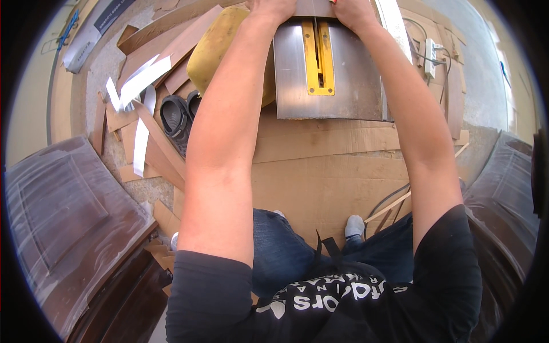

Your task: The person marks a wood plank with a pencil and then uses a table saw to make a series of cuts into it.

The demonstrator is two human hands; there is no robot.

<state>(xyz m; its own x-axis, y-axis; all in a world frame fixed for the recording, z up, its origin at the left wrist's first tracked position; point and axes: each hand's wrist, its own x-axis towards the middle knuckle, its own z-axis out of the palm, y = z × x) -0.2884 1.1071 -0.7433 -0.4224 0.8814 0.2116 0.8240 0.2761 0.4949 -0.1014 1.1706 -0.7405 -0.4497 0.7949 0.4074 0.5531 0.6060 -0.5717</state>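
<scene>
My arms reach forward over a table saw's bare metal top (360,74), which has a yellow insert plate (320,86) with a long slot. Across the far part of that top lies a smooth grey-brown panel (313,8), cut off by the upper edge. My left hand (272,8) is at the panel's left side, its fingers mostly out of view. At the panel's right side is my right hand (355,12), its fingers bent around a small red-tipped thing (333,2) too small to name.
Cardboard (326,177) covers the floor under my feet. Left of the saw are a yellow rounded object (220,48), black shoes (174,114) and white strips (143,80). A power strip (430,57) with cords lies right. Dark wooden panels (68,206) flank me.
</scene>
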